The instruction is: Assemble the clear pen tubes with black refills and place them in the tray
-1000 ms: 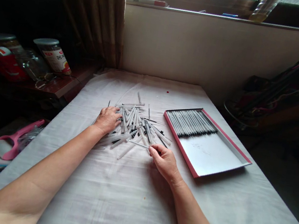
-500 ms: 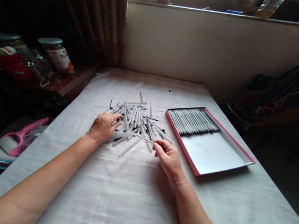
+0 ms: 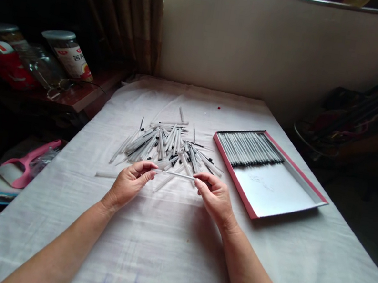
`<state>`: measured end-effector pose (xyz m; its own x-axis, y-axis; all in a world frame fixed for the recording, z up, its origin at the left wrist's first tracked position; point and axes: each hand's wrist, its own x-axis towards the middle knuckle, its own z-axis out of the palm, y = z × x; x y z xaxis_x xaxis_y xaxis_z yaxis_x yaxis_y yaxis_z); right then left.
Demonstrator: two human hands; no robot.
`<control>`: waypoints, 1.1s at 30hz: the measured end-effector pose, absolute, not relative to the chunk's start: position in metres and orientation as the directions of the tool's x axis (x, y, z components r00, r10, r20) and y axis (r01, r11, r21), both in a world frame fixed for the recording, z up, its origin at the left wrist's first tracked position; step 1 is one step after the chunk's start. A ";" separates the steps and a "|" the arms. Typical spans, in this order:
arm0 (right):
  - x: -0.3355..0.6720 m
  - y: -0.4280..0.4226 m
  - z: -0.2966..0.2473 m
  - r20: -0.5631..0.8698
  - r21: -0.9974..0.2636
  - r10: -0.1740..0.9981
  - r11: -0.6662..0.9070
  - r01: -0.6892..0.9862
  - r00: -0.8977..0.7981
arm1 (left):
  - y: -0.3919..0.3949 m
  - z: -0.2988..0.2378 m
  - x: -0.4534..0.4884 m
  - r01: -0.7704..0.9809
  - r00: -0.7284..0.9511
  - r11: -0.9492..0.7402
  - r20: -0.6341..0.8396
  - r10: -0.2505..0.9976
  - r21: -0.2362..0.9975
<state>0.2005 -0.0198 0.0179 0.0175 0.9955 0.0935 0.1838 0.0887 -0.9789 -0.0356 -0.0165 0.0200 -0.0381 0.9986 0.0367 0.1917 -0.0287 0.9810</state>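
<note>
A slim whitish pen (image 3: 179, 175) is stretched level between my two hands, just in front of a loose pile of clear pen tubes, thin dark-tipped pieces and small black parts (image 3: 174, 141). My right hand (image 3: 214, 196) is closed, pinching the pen's right end between thumb and fingertips. At the other end, my left hand (image 3: 131, 182) is closed with its thumb and fingers together around the pen's narrow tip. Whether a separate small clear piece sits in the left fingertips cannot be made out.
A shallow pink-edged tray (image 3: 234, 185) to the right holds a row of pens with black ends (image 3: 249, 149). A white cloth (image 3: 156, 252) covers the table. Jars (image 3: 72, 57) and glasses (image 3: 58, 90) stand on a side surface at left, above a pink-handled item (image 3: 27, 165).
My left hand has drawn back from the pile towards me and closed at the pen's left end. The right hand still holds the other end. The view has tilted down slightly.
</note>
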 end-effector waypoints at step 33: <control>0.198 -0.019 0.003 0.110 -0.920 0.964 0.191 0.341 -0.244 | -0.025 0.010 -0.029 0.092 0.015 0.134 -0.136 0.991 0.987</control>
